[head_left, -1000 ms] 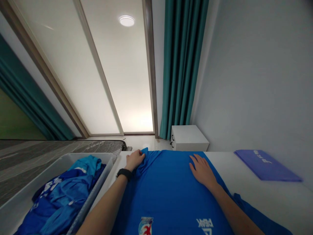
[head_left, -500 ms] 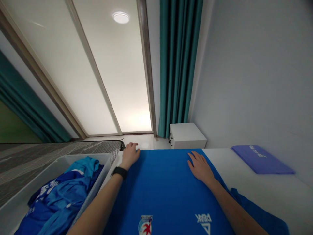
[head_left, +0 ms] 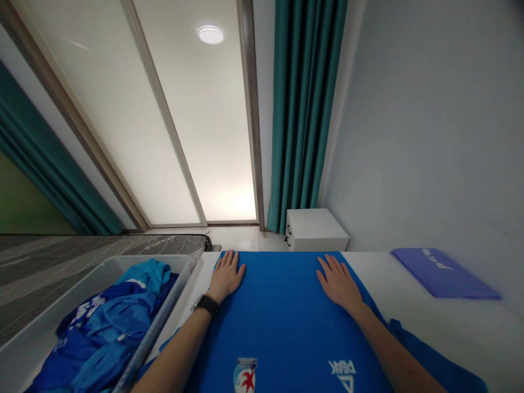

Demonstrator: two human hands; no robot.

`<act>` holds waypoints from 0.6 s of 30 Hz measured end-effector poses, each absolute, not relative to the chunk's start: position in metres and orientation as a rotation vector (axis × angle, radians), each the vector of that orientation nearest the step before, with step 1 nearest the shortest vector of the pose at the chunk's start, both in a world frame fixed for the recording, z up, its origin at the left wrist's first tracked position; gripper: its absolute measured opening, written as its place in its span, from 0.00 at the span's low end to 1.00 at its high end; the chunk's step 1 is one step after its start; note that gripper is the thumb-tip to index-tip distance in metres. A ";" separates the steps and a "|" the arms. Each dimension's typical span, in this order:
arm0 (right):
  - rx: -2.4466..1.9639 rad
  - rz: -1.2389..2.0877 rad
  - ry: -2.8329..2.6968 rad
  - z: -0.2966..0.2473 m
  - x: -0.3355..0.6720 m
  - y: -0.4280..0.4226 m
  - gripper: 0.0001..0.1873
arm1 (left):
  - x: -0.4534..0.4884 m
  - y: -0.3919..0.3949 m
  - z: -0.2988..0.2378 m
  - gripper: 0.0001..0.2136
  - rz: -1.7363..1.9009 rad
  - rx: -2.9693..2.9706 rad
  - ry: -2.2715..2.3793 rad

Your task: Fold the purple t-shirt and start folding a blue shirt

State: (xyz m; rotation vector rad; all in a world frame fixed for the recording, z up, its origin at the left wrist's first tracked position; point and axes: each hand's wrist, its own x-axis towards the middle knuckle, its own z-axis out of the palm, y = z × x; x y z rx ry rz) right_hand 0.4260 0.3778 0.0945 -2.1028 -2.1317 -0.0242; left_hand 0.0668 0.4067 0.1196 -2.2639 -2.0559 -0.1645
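Observation:
A blue jersey lies spread flat on the white table, its far edge along the table's far edge. It bears a crest and white PEAK lettering near me, and a sleeve spreads out at the lower right. My left hand, with a dark watch on the wrist, rests flat on the jersey's far left corner, fingers apart. On its far right part lies my right hand, also flat with spread fingers. Neither hand grips the cloth.
Left of the table stands a clear plastic bin with crumpled blue clothes in it. A folded purple garment lies at the table's right, by the wall. Beyond the table are a white cabinet, green curtains and frosted sliding doors.
My left hand has come down from the table's far left edge onto the jersey, moving slightly right and nearer. My right hand stays flat on the cloth. The view has shifted slightly.

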 end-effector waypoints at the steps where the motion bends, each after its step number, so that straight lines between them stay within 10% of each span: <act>1: -2.107 -0.022 -2.135 0.094 0.426 0.378 0.32 | 0.067 0.408 0.119 0.28 -0.164 -2.261 -2.055; 12: -2.118 -0.010 -2.168 0.094 0.427 0.377 0.32 | 0.114 0.389 0.114 0.26 -0.279 -2.763 -1.431; 18: -2.119 -0.036 -2.180 0.093 0.428 0.377 0.32 | 0.075 0.403 0.124 0.28 -0.164 -2.250 -2.091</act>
